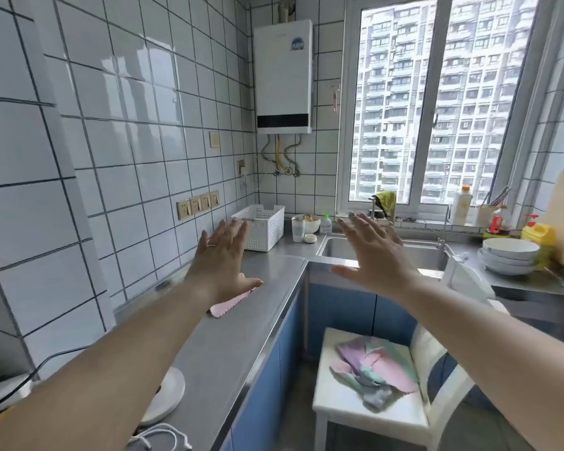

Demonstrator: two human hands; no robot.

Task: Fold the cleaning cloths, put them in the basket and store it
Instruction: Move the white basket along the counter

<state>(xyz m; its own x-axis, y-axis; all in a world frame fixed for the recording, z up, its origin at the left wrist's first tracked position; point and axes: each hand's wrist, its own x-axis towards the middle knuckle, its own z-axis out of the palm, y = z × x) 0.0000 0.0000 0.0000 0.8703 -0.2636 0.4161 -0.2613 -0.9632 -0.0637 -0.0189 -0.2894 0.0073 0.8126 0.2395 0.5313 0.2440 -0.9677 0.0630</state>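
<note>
A white perforated basket [263,230] stands at the far end of the steel counter [228,340], against the tiled wall. A pink cloth [227,306] lies flat on the counter, partly hidden under my left hand [223,258]. That hand is held out with straight spread fingers, and holds nothing. My right hand [373,252] is stretched forward over the gap before the sink, fingers straight, also holding nothing. A loose pile of cloths [376,369] in pink, purple, green and grey lies on a white chair [372,408] below right.
A steel sink [385,252] sits under the window, with a cup, bowl and bottle at its left. Stacked white bowls [508,258] and a yellow bottle stand at right. A white round appliance [166,398] and cables lie near me on the counter. Blue cabinets are below.
</note>
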